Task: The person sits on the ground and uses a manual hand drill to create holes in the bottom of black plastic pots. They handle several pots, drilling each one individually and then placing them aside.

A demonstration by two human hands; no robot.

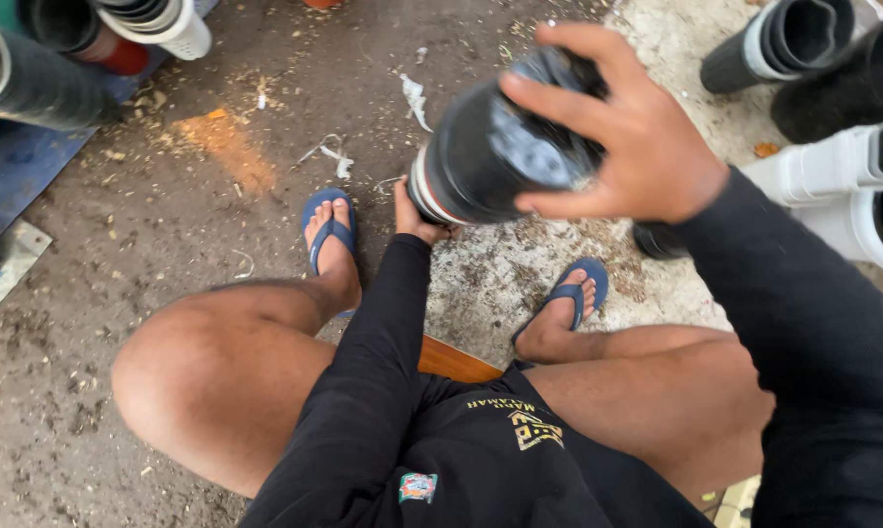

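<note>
Your right hand (627,137) spread over top end of black pipe piece (490,147), fingers clamped round it. Left hand (414,217) under lower end w/ white rim, mostly hidden; looks like it's cupping, can't tell grip for sure. Pipe piece held up off ground (148,196), tilted, above gap betw. your blue sandals (329,227). Step, by the look: handling/turning piece in air. Next move needs firm two-hand hold, feet kept out from under. More black & white pipes (833,166) at ground's right edge.

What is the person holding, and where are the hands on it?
A black pipe piece. The right hand spreads over its upper end; the left hand supports its lower end from underneath.
</note>
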